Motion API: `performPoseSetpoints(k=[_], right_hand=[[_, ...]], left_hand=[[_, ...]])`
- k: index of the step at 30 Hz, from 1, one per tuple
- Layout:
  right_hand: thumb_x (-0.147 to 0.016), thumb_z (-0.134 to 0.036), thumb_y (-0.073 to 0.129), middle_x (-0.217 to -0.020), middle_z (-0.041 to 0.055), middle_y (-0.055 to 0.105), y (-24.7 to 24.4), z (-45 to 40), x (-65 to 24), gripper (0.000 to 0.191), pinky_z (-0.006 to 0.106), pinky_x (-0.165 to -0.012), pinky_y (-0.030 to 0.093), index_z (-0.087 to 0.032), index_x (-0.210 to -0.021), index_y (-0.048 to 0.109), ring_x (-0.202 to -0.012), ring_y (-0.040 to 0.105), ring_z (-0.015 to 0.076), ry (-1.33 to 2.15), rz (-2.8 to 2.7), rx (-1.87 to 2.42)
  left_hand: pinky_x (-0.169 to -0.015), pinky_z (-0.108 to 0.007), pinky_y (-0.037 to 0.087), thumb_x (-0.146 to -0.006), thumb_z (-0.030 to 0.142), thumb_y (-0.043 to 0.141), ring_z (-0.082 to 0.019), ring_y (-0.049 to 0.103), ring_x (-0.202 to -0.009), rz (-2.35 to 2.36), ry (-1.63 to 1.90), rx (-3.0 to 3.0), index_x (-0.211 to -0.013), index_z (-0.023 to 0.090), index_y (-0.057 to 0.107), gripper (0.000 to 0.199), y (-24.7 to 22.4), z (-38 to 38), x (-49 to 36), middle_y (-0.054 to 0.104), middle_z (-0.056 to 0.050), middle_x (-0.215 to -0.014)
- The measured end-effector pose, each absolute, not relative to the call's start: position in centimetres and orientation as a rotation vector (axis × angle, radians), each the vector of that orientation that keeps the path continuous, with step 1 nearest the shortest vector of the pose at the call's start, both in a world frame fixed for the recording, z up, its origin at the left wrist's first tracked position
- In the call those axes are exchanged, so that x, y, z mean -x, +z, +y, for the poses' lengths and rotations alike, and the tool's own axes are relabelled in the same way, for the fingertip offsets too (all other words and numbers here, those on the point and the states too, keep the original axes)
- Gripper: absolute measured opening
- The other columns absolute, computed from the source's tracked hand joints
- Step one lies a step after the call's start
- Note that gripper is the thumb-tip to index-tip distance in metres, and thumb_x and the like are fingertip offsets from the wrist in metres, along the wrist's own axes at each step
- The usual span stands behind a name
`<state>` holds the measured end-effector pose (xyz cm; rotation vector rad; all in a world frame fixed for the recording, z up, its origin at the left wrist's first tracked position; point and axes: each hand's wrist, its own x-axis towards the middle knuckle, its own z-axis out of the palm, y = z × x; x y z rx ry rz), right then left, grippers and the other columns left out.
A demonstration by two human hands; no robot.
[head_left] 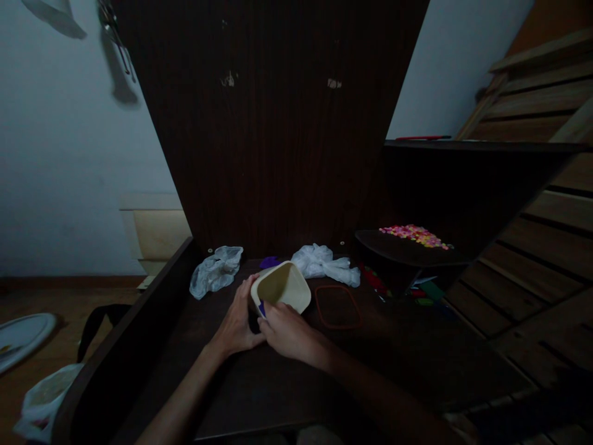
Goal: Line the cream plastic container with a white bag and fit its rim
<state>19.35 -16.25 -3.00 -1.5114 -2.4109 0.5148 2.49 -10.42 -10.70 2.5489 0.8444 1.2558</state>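
A cream-coloured, rounded-square container [299, 285] is tilted above the dark desk, its open mouth towards me. My left hand [235, 324] grips it along the left side, fingers up near the rim. At the lower rim is my right hand [283, 330], fingers closed on a small piece of purple cloth [262, 308] that shows between them and the container wall. Most of that cloth is hidden by the fingers. Just right of the container lies a rounded red-brown lid or frame [317, 307], flat on the desk. Another purple piece [269, 262] lies behind the container.
Crumpled plastic bags, a clear one [215, 272] and a white one [324, 261], lie at the desk's back. A corner shelf [393, 247] at right bears many small colourful pieces [414, 235]. A raised edge [134, 334] bounds the desk's left side.
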Motion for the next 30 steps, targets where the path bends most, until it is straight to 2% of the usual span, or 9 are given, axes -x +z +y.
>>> performPoseSetpoints(k=[2,5,11,15,18,20,23,26,30], right_hand=[[-0.097,-0.025,0.041,-0.106,0.0212,0.073,-3.0,-16.3,-18.5,0.03,0.035,-0.078,0.055,-0.008,-0.114,0.061,-0.097,0.073,0.0299,0.54,-2.373,1.482],[-0.097,-0.026,0.041,-0.11,0.0226,0.072,-3.0,-16.6,-17.5,0.038,0.037,-0.078,0.055,-0.006,-0.125,0.056,-0.098,0.072,0.0309,0.613,-2.307,1.444],[-0.098,-0.034,0.044,-0.133,0.029,0.061,-2.9,-17.8,-17.9,0.063,0.043,-0.097,0.052,0.002,-0.15,0.033,-0.121,0.064,0.0346,0.728,-2.378,1.332],[-0.097,-0.043,0.051,-0.139,0.0276,0.058,-2.6,-18.7,-19.8,0.061,0.047,-0.105,0.047,0.0,-0.14,0.05,-0.127,0.057,0.0364,0.626,-2.637,1.261],[-0.096,-0.051,0.053,-0.128,0.0281,0.064,-1.8,-19.0,-21.2,0.061,0.047,-0.102,0.049,0.0,-0.127,0.061,-0.119,0.062,0.0371,0.499,-2.748,1.398],[-0.094,-0.058,0.053,-0.12,0.0288,0.067,-1.1,-18.9,-21.7,0.066,0.046,-0.097,0.051,0.002,-0.12,0.066,-0.111,0.065,0.037,0.439,-2.805,1.546],[-0.09,-0.068,0.053,-0.114,0.0282,0.07,-0.6,-17.9,-21.6,0.075,0.043,-0.094,0.053,0.001,-0.113,0.07,-0.106,0.068,0.0362,0.437,-2.938,1.629],[-0.083,-0.075,0.056,-0.118,0.0279,0.069,-1.2,-16.0,-20.7,0.084,0.043,-0.099,0.051,0.001,-0.116,0.07,-0.113,0.066,0.0371,0.527,-3.047,1.609],[-0.056,-0.07,0.082,-0.132,0.0307,0.062,-2.9,-12.8,-18.8,0.1,0.049,-0.104,0.049,0.002,-0.125,0.067,-0.123,0.06,0.0446,0.615,-3.062,1.621]], left_hand=[[-0.117,-0.067,0.032,-0.079,0.038,0.075,-0.043,0.034,-0.147,0.845,1.287,-2.546,-0.16,0.019,-0.001,0.113,-11.6,-10.1,-2.6,0.03,-0.025,-0.159],[-0.119,-0.066,0.03,-0.09,0.037,0.065,-0.039,0.035,-0.148,0.844,1.327,-2.525,-0.159,0.025,0.008,0.091,-12.7,-9.1,-2.6,0.035,-0.021,-0.157],[-0.119,-0.062,0.034,-0.1,0.034,0.047,-0.033,0.042,-0.145,0.823,1.331,-2.45,-0.154,0.024,0.026,0.058,-13.2,-7.3,-1.9,0.045,-0.018,-0.152],[-0.12,-0.065,0.03,-0.087,0.04,0.07,-0.039,0.043,-0.143,0.715,1.271,-2.591,-0.155,0.022,0.025,0.083,-12.7,-7.0,-1.6,0.047,-0.021,-0.15],[-0.117,-0.065,0.035,-0.069,0.04,0.086,-0.044,0.044,-0.142,0.672,1.271,-2.609,-0.156,0.02,0.022,0.109,-12.5,-7.1,-1.8,0.046,-0.025,-0.15],[-0.115,-0.065,0.038,-0.065,0.039,0.089,-0.044,0.044,-0.141,0.657,1.297,-2.597,-0.157,0.021,0.018,0.118,-12.4,-7.2,-2.0,0.045,-0.025,-0.15],[-0.114,-0.066,0.038,-0.065,0.042,0.089,-0.044,0.044,-0.141,0.618,1.32,-2.608,-0.158,0.023,0.013,0.121,-12.2,-7.5,-2.5,0.043,-0.024,-0.151],[-0.112,-0.065,0.041,-0.068,0.043,0.086,-0.043,0.045,-0.14,0.601,1.354,-2.604,-0.157,0.025,0.013,0.117,-12.1,-7.6,-2.8,0.044,-0.023,-0.149],[-0.112,-0.066,0.041,-0.066,0.045,0.086,-0.044,0.046,-0.139,0.575,1.368,-2.6,-0.156,0.026,0.015,0.117,-12.5,-7.5,-2.8,0.046,-0.022,-0.147]])
